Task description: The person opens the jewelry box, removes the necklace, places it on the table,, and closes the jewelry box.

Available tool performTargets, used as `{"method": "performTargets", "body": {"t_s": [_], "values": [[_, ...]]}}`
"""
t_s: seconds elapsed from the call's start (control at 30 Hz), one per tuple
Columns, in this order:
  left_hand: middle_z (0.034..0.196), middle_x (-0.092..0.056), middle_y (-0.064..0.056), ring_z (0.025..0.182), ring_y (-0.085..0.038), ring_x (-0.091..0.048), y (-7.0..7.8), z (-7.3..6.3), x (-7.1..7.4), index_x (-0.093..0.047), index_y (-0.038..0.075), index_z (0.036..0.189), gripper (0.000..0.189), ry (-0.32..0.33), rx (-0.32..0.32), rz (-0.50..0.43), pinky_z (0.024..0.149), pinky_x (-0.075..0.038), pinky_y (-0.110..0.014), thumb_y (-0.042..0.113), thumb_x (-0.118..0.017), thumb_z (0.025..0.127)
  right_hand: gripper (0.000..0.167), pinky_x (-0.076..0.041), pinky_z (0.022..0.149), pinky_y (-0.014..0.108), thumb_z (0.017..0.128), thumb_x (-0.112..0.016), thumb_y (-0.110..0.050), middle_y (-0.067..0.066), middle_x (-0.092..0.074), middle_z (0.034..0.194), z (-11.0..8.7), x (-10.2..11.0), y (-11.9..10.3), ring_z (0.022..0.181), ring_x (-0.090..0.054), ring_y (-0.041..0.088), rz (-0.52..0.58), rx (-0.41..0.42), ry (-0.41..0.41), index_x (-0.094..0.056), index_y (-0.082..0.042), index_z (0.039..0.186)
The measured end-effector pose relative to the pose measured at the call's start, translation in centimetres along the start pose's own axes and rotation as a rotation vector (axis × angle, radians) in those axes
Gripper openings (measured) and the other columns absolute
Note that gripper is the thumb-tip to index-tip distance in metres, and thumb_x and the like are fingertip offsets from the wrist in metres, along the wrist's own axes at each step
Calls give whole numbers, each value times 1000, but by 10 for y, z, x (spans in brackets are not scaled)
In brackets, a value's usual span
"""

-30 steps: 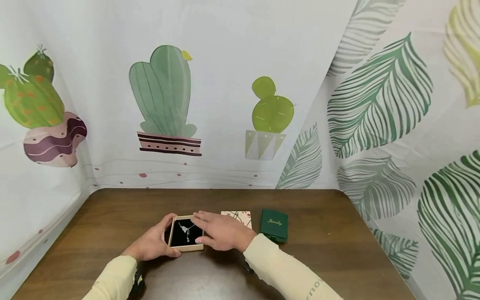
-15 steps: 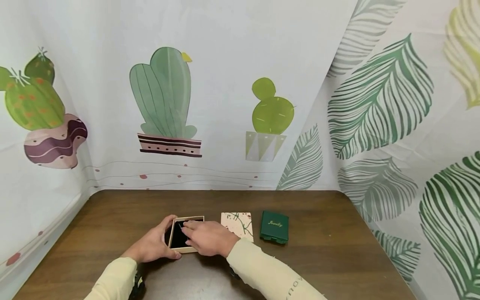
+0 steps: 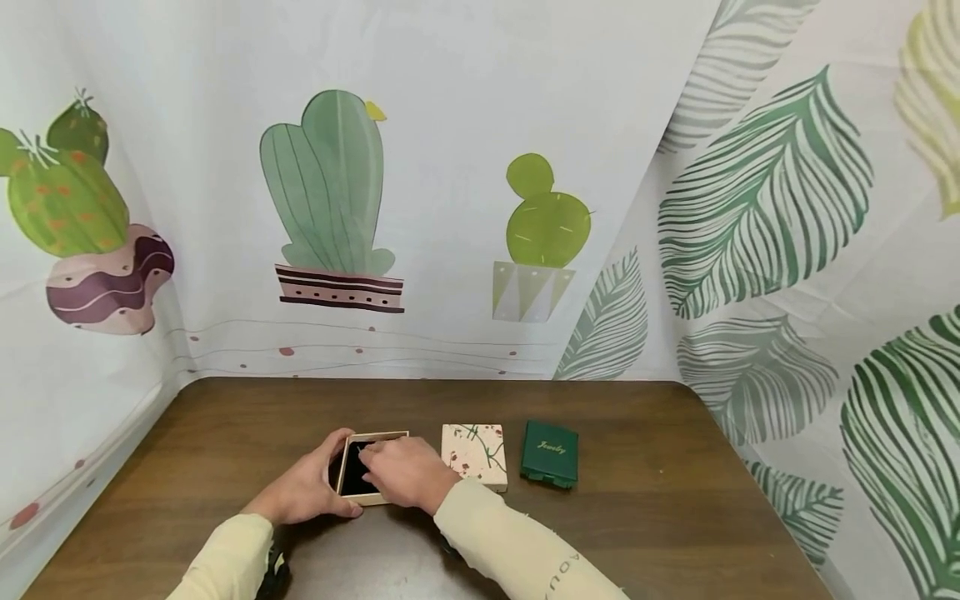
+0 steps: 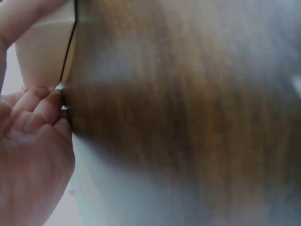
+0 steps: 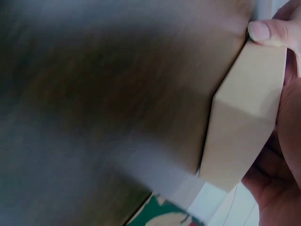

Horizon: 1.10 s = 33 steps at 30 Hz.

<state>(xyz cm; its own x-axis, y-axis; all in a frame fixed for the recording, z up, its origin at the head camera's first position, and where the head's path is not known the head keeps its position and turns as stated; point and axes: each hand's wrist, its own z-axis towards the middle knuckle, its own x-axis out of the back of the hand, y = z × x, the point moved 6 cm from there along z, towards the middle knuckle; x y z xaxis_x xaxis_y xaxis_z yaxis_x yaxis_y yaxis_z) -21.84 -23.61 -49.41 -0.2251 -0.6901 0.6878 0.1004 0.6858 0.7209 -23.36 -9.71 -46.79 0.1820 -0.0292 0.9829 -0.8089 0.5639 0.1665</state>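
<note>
My left hand (image 3: 303,487) grips the left side of a shallow cream jewelry box (image 3: 367,501), thumb at the front corner and index finger at the back. Inside lies a black pad (image 3: 354,477). My right hand (image 3: 405,472) is over the box, its fingers bent down onto the pad; the silver necklace there is mostly covered by them, and I cannot tell whether they pinch it. In the left wrist view, fingers lie right at the pale side of the box (image 4: 42,59). The right wrist view shows the box side (image 5: 240,125) close by my right palm (image 5: 277,188).
To the right of the box sits a cream floral-patterned square box or lid (image 3: 472,454). Farther right is a green jewelry box (image 3: 550,454) with gold lettering. Everything rests on a brown wooden table (image 3: 660,500), with a printed curtain (image 3: 450,167) behind it.
My right hand has moved left from the box's right edge to over the pad, its fingers bending down and covering the necklace. More of the floral box shows. My left hand keeps its hold.
</note>
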Motion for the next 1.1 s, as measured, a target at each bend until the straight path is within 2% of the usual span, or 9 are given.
{"method": "performTargets", "body": {"t_s": [0.2,0.3,0.4,0.5,0.63,0.83,0.97,1.1], "values": [[152,-55,-17,130,-27,-55,-1,-1,1,-36,6,151,112,6,-37,-28,103,-43,-24,33,-99,62,18,-60,68,27,104,-62,-42,-14,-76,94,8,0,-7,81,-72,5,-66,-48,-8,-75,-30,103],[150,-56,-16,128,-25,-56,-2,-1,2,-36,7,150,111,10,-41,-26,101,-44,-23,33,-99,62,17,-59,65,27,103,-63,-42,-13,-75,84,12,-1,-9,72,-69,6,-85,-75,-8,-76,-32,98],[149,-58,-14,123,-23,-57,-2,-1,2,-37,8,150,110,7,-41,-26,99,-44,-23,33,-99,62,10,-58,61,27,99,-70,-38,-13,-73,77,15,-1,-9,65,-66,6,-106,-92,2,-76,-33,92],[148,-58,-13,119,-22,-58,-1,0,1,-36,8,151,112,0,-34,-18,97,-45,-24,33,-99,62,3,-58,60,26,92,-76,-34,-12,-72,76,16,-1,-8,64,-65,6,-123,-94,6,-75,-32,91],[151,-56,-15,119,-21,-58,0,1,1,-33,5,154,117,-7,-14,-1,97,-45,-24,34,-99,62,8,-58,61,27,89,-78,-34,-10,-74,80,17,-1,-7,66,-67,8,-132,-85,3,-74,-29,95],[150,-56,-12,115,-20,-58,-1,2,0,-33,7,154,116,-20,-23,-20,94,-46,-23,32,-99,63,19,-58,63,28,85,-79,-46,-9,-73,80,18,1,-5,68,-67,10,-84,-73,-24,-73,-28,89],[147,-57,-11,109,-18,-59,0,2,1,-35,8,153,115,-14,-20,-16,91,-47,-24,32,-99,62,19,-57,65,28,81,-82,-45,-9,-74,84,20,3,-4,70,-66,11,-56,-59,-54,-72,-30,87],[145,-58,-10,107,-18,-60,0,1,1,-35,8,152,113,-8,-27,-16,92,-48,-26,32,-99,62,15,-57,69,27,84,-82,-40,-9,-75,91,23,2,-5,74,-66,11,-61,-53,-95,-73,-30,91]]}}
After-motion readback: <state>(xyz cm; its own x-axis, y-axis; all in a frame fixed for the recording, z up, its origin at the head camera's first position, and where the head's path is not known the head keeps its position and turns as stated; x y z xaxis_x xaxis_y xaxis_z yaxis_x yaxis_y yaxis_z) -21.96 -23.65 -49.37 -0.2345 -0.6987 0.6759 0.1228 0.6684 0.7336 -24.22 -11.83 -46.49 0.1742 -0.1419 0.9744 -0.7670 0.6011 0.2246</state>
